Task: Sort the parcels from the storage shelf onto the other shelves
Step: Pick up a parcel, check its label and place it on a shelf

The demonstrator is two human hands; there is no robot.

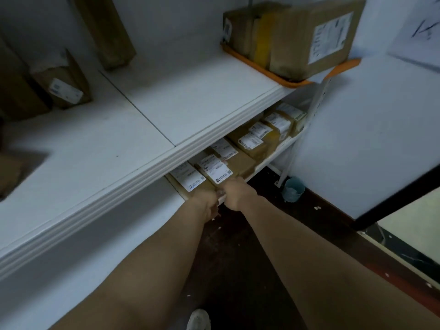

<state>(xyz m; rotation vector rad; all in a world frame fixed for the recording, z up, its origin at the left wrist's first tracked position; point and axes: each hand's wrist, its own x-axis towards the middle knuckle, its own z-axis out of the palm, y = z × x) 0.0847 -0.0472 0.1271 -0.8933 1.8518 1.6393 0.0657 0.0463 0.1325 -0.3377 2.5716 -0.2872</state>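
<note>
Both my arms reach down to the low shelf, where several brown parcels with white labels lie in a row. My left hand grips the front edge of the nearest flat parcel. My right hand curls over the front edge of the parcel beside it. The fingertips of both hands are hidden under the parcels' edges. More labelled parcels lie farther right on the same shelf.
A wide white upper shelf overhangs the low one. On it stand brown parcels at the left and an orange tray with upright boxes at the right. A small blue bucket sits on the dark floor. A white panel stands at the right.
</note>
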